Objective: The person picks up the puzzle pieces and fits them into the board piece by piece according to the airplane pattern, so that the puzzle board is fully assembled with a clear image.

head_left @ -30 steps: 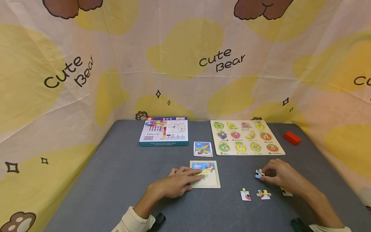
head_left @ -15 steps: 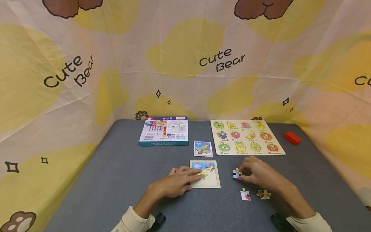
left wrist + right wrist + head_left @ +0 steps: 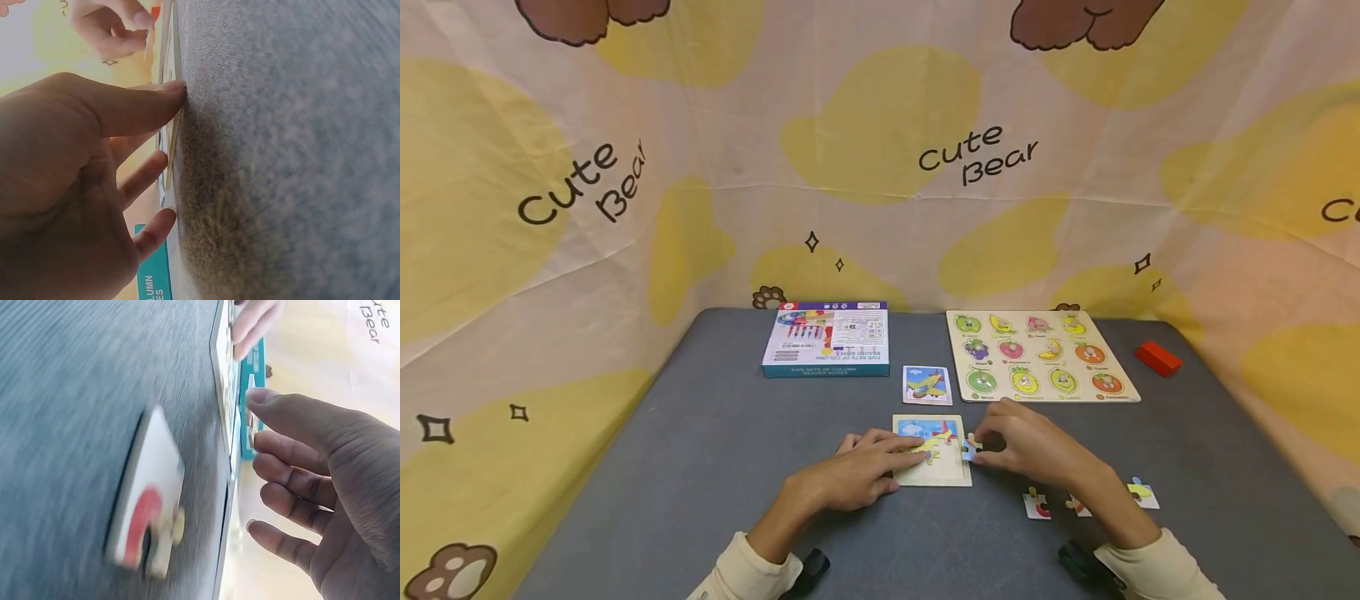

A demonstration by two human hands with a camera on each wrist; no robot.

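My left hand (image 3: 853,475) rests on the left part of a small wooden puzzle frame (image 3: 966,472), fingers stretched over it. In the left wrist view its thumb (image 3: 140,111) touches the frame's edge. Part of a yellow and red airplane picture on blue sky shows in the frame. Between thumb and index finger, my right hand (image 3: 1037,446) pinches a blue puzzle piece (image 3: 970,448) at the frame's right edge. The right wrist view shows this piece (image 3: 251,419) held upright off the table. Nearer me lie loose puzzle pieces (image 3: 1037,505), one partly hidden by the right forearm.
Behind the frame lies an airplane picture card (image 3: 927,385). A boxed set (image 3: 825,342) stands at the back left, a fruit puzzle board (image 3: 1041,358) at the back right. A red block (image 3: 1158,358) sits near the right table edge. Printed cloth hangs behind the table.
The right hand has carried the pinched puzzle piece leftward, from beyond the loose pieces to the frame's right edge. My left hand stays in place on the frame.
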